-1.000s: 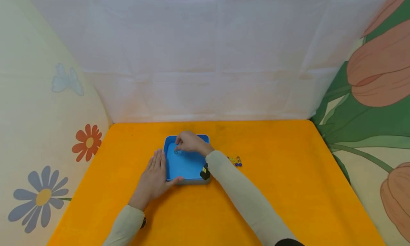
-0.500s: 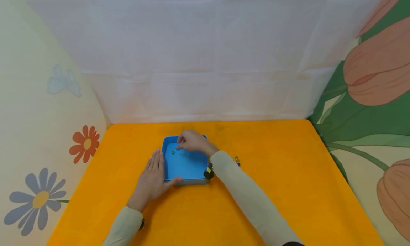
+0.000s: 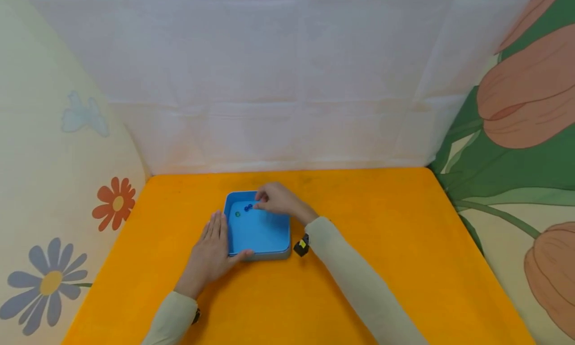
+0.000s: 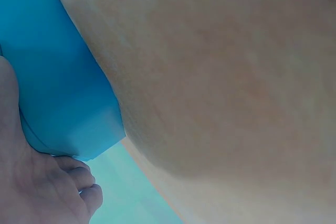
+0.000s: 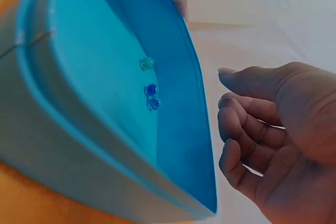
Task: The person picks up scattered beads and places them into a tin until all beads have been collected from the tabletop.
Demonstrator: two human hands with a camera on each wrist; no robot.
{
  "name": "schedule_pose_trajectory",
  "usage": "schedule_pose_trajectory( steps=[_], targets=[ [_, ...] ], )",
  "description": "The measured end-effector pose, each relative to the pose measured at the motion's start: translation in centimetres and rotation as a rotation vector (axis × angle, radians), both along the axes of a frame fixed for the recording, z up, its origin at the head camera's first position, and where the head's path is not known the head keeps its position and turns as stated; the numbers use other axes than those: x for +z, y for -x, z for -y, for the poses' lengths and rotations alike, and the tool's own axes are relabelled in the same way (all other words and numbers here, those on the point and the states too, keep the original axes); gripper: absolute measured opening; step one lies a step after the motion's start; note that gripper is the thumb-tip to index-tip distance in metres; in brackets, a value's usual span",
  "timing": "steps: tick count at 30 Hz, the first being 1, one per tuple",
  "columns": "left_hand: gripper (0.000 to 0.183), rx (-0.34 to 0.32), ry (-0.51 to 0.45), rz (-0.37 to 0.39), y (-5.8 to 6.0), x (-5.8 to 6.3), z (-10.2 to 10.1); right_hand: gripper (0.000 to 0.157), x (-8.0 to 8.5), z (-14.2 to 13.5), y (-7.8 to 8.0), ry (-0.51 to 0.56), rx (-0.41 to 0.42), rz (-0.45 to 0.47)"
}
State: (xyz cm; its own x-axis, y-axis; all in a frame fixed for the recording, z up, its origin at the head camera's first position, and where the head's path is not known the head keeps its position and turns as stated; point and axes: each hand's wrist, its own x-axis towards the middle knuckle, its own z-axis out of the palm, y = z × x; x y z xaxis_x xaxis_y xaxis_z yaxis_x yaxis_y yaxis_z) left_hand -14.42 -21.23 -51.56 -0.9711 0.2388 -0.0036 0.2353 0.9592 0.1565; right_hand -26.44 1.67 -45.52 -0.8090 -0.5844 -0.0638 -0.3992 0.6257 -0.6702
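Blue inside and greyish along its near outer side, the tray sits on the orange surface. Your left hand lies against the tray's left side, fingers straight, thumb stretched along its near rim; that grip is wide. Your right hand hangs over the tray's far side, its fingers loosely bent and its grip narrow, with a gap between thumb and forefinger. On the tray's floor, toward its far left corner, lie a green marble and two blue marbles. The blue ones sit side by side, farther from the tray's left wall than the green one. A black wrist device shows just right of the tray, by your right sleeve. Beyond the tray rises a white sheet.
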Motion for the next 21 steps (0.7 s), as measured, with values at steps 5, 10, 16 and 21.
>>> schedule_pose_trajectory(
  steps=[5, 10, 16, 21],
  targets=[
    [0.131, 0.003, -0.007, 0.004, 0.1, -0.1, 0.0, 0.034, 0.1, -1.0, -0.4, 0.007, -0.011, -0.007],
    [0.131, 0.006, -0.002, 0.007, 0.1, -0.1, 0.1, 0.035, 0.6, -1.8, -1.0, 0.018, -0.023, -0.014],
    [0.132, 0.005, -0.004, 0.007, 0.1, -0.1, 0.1, 0.031, 0.7, -3.3, -1.7, 0.052, -0.041, -0.011],
    [0.132, 0.007, -0.004, 0.007, 0.1, 0.0, 0.1, 0.03, 0.6, -4.9, -2.3, 0.09, -0.062, 0.006]
  ],
)
